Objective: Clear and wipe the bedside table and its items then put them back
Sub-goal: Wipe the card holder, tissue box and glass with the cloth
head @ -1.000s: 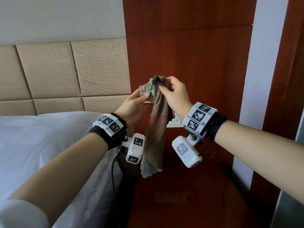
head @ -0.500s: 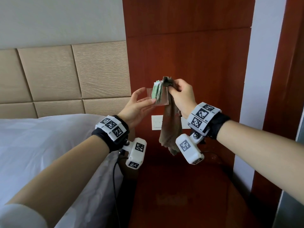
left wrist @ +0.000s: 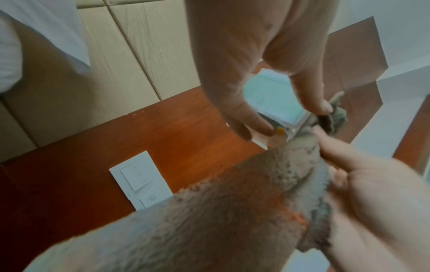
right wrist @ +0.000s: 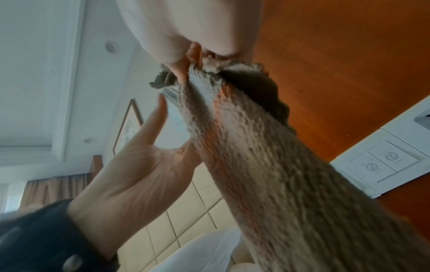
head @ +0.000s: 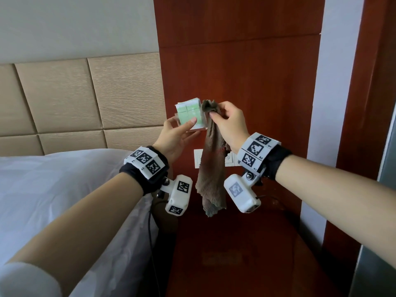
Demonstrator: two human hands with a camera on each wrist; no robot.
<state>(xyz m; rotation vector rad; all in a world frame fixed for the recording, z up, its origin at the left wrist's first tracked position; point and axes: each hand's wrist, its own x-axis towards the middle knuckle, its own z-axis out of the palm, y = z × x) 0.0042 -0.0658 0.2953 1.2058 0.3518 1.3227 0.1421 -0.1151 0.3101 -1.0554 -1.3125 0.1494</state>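
Observation:
At chest height in front of the wood panel, my left hand [head: 182,123] grips a clear plastic card holder [head: 189,115] filled with green and white cards, thumb on the front face and fingers behind. My right hand [head: 214,113] pinches the top of a grey-brown cloth [head: 212,172] against the holder's right edge, and the rest of the cloth hangs straight down. In the left wrist view the holder [left wrist: 272,97] shows between thumb and fingers, with the cloth [left wrist: 209,220] below. The right wrist view is mostly cloth [right wrist: 279,165]. The dark red bedside table [head: 235,254] lies below my hands.
A white switch plate [head: 198,159] sits on the wood panel behind the cloth. The bed [head: 53,189] with white linen adjoins the table on the left, below a padded beige headboard [head: 85,99]. A black cable [head: 150,228] runs down between bed and table.
The holder has turned from edge-on so its green face points at me. The cloth, earlier draped over the holder's top, now sits at its right edge.

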